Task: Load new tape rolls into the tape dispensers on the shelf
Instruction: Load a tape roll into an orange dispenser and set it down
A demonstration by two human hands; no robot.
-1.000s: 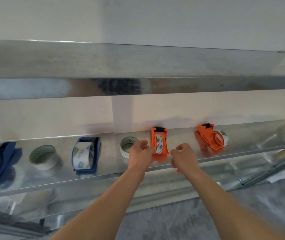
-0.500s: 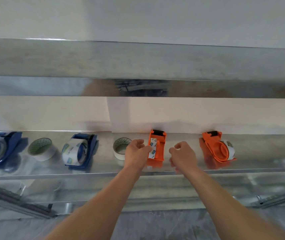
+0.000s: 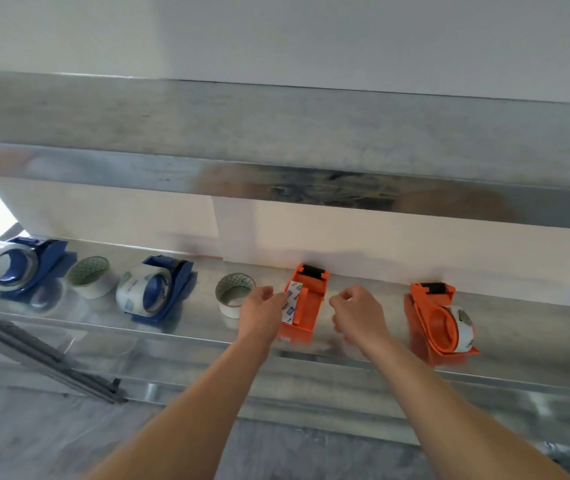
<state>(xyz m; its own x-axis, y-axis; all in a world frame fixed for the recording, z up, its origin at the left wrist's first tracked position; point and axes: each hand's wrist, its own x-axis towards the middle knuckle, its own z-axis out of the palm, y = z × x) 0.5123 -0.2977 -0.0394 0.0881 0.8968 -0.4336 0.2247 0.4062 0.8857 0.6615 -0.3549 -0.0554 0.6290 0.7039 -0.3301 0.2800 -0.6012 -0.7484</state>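
An orange tape dispenser [image 3: 308, 306] lies on the metal shelf [image 3: 519, 323], holding a white printed tape roll [image 3: 291, 301] on its left side. My left hand [image 3: 263, 313] is at that side, its fingers curled onto the roll. My right hand [image 3: 356, 315] hovers just right of the dispenser with fingers curled and nothing visible in them. A second orange dispenser [image 3: 432, 320] with a roll [image 3: 463, 327] lies further right. Two blue dispensers [image 3: 169, 289] [image 3: 30, 265], both loaded with clear tape, lie to the left.
Two loose white tape rolls [image 3: 233, 294] [image 3: 89, 277] stand on the shelf, one beside my left hand, one between the blue dispensers. An upper metal shelf [image 3: 276, 133] overhangs close above. The wall runs right behind the dispensers.
The view has swung, so the shelf now slopes down to the right. My left hand stays at the middle orange dispenser; my right hand has drawn slightly away to its right.
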